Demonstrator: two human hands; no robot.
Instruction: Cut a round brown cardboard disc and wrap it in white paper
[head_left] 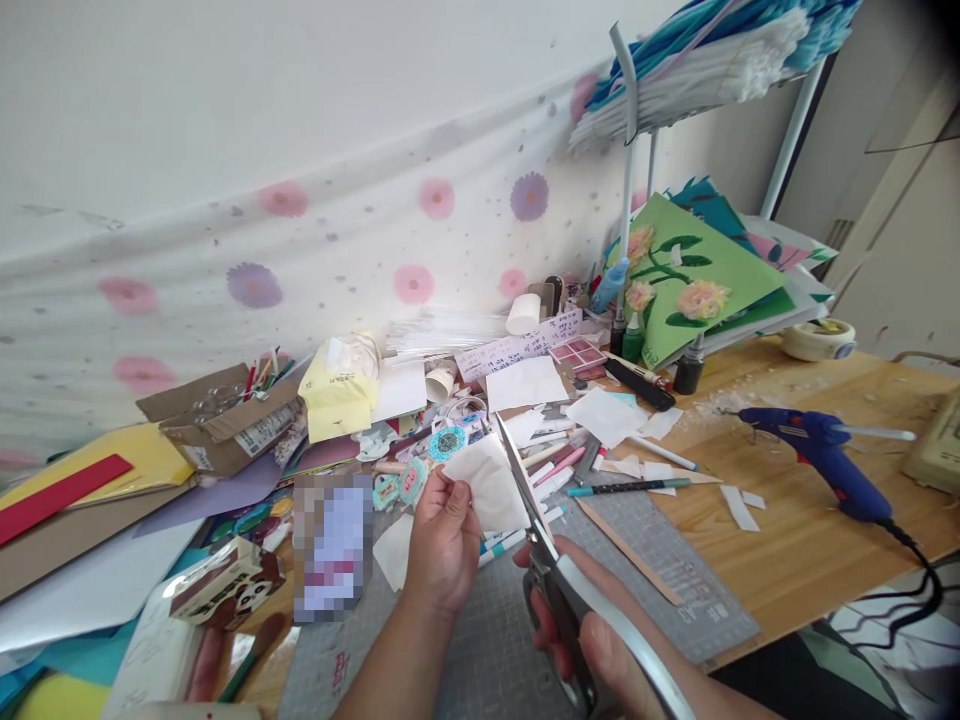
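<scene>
Between thumb and fingers, my left hand [448,535] pinches a small white piece of paper [491,487]. My right hand [577,625] is wrapped round the handles of a pair of scissors [541,540], whose blades point up and away from me. The blades are slightly apart and lie along the right edge of the paper; whether they touch it I cannot tell. Both hands are above a grey cutting mat [630,560]. Behind them lie more white paper pieces [606,415] and several pens, among them a dark teal one [630,487].
A blue hot glue gun [817,450] rests at right, its cable hanging over the table edge. A wooden strip [630,550] lies on the mat. Left are a panda box [229,590], a cardboard box [232,420] and stacked coloured sheets. A green flower card [697,270] leans at the back right.
</scene>
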